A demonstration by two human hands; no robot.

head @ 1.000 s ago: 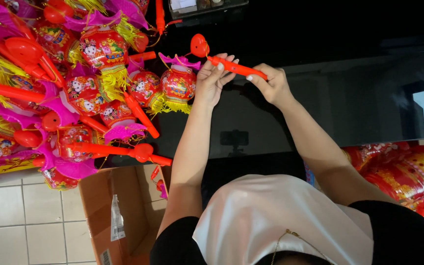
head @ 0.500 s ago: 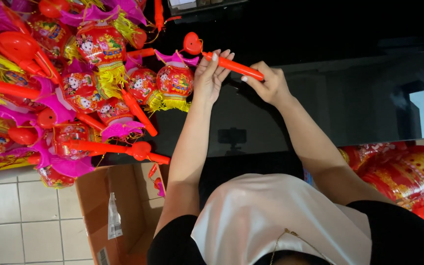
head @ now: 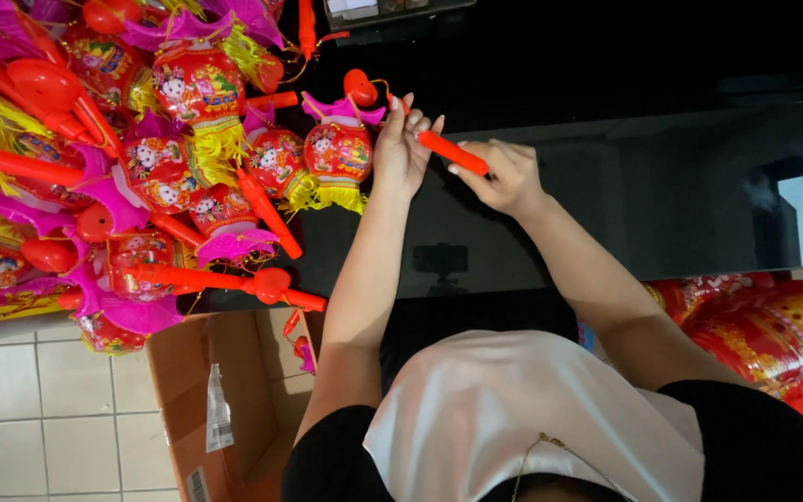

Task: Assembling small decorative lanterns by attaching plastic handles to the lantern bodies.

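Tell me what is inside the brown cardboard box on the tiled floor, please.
Inside the cardboard box, only a few small red and pink pieces show near its upper corner, beside the left arm. That arm and the person's body cover the rest of the inside, so anything more there is hidden.

Wearer: both forearms bare, no sleeves, watch or rings visible on left hand or right hand; long nails with pale tips. White apron-like bib over the chest at 6 o'clock, black top showing either side of it at 5 and 7 o'clock. Thin gold chain runs down the white fabric near the bottom edge.
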